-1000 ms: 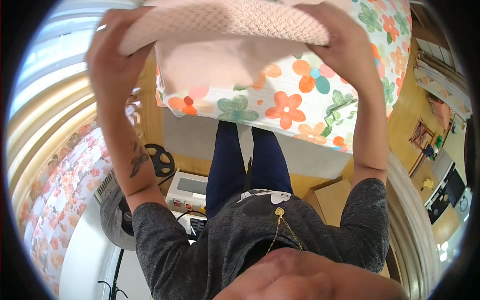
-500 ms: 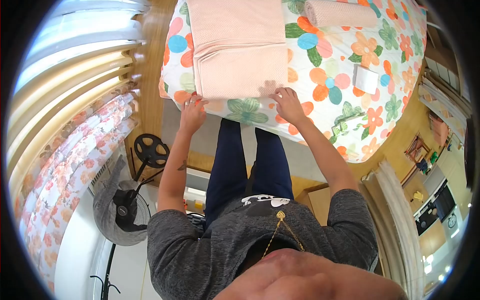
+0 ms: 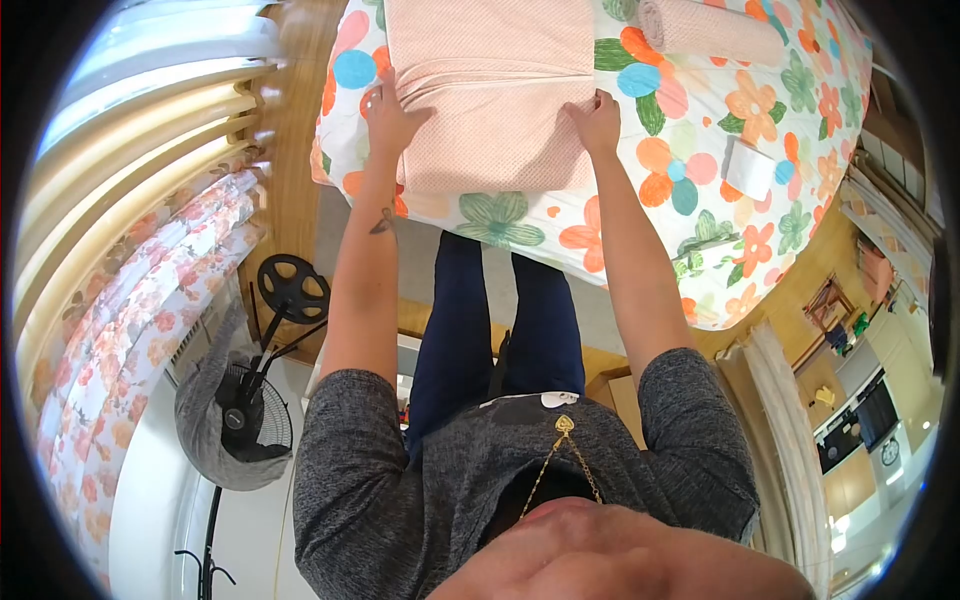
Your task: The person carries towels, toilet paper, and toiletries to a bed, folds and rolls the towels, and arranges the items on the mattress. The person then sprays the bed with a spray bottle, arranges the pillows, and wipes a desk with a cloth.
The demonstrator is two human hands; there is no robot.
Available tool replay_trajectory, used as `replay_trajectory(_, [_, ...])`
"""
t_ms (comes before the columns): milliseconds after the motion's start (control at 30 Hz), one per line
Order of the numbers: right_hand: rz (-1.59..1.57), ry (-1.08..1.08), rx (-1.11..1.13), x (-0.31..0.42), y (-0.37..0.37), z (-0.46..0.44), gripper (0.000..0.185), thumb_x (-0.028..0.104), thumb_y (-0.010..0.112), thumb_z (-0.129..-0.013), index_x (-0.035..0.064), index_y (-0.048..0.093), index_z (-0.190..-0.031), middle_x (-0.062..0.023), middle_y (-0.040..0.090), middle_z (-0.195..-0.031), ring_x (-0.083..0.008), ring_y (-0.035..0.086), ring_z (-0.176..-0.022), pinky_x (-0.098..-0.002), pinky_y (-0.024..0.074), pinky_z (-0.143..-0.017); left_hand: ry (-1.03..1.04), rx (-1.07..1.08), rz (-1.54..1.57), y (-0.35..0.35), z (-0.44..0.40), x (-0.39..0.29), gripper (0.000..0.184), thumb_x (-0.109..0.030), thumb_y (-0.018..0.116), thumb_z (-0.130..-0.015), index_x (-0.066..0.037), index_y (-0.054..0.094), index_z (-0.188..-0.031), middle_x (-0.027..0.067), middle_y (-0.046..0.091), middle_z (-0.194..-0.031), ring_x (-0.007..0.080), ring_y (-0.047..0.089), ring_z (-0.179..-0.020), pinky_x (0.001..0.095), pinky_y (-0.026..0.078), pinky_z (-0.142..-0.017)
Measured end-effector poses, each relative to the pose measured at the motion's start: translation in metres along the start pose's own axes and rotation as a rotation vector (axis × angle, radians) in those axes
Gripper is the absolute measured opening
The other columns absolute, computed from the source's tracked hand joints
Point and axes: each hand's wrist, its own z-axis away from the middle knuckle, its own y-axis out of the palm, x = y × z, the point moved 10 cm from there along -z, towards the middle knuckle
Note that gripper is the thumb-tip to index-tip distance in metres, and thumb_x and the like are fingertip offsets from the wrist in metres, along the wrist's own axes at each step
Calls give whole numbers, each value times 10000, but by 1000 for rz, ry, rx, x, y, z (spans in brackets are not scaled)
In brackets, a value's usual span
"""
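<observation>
A pale pink textured cloth (image 3: pixel 500 135), like a towel or light blanket, lies folded on the flower-patterned bedding. Wrinkles gather at the upper left, along a crosswise fold. On that cloth's left edge rests my left hand (image 3: pixel 393 118), its thumb stretched inward over the fabric and its fingers pointing away from me. My right hand (image 3: pixel 597 122) is at the opposite edge, thumb on the cloth and apart from the fingers. Both hands touch the cloth near the fold; neither shows a closed grip. The undersides of the fingers are hidden.
A rolled pink cloth (image 3: pixel 708 30) and a small white box (image 3: pixel 749 170) lie on the floral bedding (image 3: pixel 500 218) to the right. A flat green-and-white packet (image 3: pixel 705 256) is near its front edge. A black fan (image 3: pixel 250 415) and floral curtains (image 3: pixel 120 330) stand left.
Both hands have moved forward from the folded cloth's near edge to its left and right sides by the fold. The fingers have opened out from their pinch at the near corners.
</observation>
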Motion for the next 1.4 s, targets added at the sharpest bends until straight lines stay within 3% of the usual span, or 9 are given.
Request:
replay_trajectory(133, [70,-144,-240,28,-30,26,551,217,736,-659,-13,488,-1094,-159,517,-1006,-293,512,-920,-378,423,-824,-76,178,-109,2,-8,-1,616,-332,727,-663,-6,525,-1145,229,540,-1117,361,492,-1073,416,425,-860])
replay_trajectory(233, [-485,105,275,44,16,89,592,264,743,-685,-13,475,-1134,-126,545,-973,-216,533,-885,-313,441,-768,-167,245,118,-2,28,-39,521,-335,727,-667,-18,579,-1053,201,555,-1104,317,554,-988,382,446,-834])
replay_trajectory(467, [-1156,348,198,78,-54,195,376,70,568,-797,-58,482,-1140,-148,582,-1012,-217,577,-883,-297,451,-770,230,808,723,-65,109,-204,433,-44,604,-668,-77,567,-1098,121,592,-1108,285,558,-1023,354,453,-801])
replay_trajectory(533, [-334,-92,397,133,-122,207,296,-50,510,-742,-32,556,-1034,-170,604,-985,-248,594,-894,-321,456,-779,409,575,516,-128,81,-258,481,-4,570,-641,-115,567,-1109,81,560,-1180,254,463,-1160,418,359,-961])
replay_trajectory(800, [-97,-895,840,277,-307,302,254,-22,558,-608,24,635,-846,-129,621,-886,-282,600,-801,-328,474,-662,1239,754,189,-228,130,-439,426,-68,645,-579,-162,613,-993,19,585,-916,222,450,-1149,484,119,-1094])
replay_trajectory(867, [-249,-972,648,298,-364,317,203,58,576,-615,-2,641,-797,-157,618,-823,-291,599,-705,-331,464,-581,1193,541,-267,-246,113,-443,300,-132,697,-568,-148,630,-860,16,579,-888,211,462,-1133,486,134,-1088])
replay_trajectory(1133, [-25,-727,-277,274,-519,277,358,182,578,-802,-34,563,-1087,-144,601,-961,-209,572,-844,-306,448,-741,795,419,317,-377,48,-384,280,-108,709,-688,-41,594,-935,26,588,-824,124,548,-738,243,431,-671])
replay_trajectory(1267, [-578,-388,-32,215,-489,135,421,123,606,-797,-74,513,-1156,-128,575,-1085,-197,522,-1013,-297,388,-892,327,245,220,-362,-13,-326,358,-254,671,-786,0,575,-1019,36,602,-872,123,548,-815,253,421,-754])
replay_trajectory(1400, [-669,-317,36,252,-451,87,214,11,566,-798,-25,621,-1002,-24,595,-823,-94,513,-740,-217,382,-625,271,60,424,-371,-40,-314,435,-329,646,-814,35,571,-1038,56,601,-900,126,548,-870,250,421,-777])
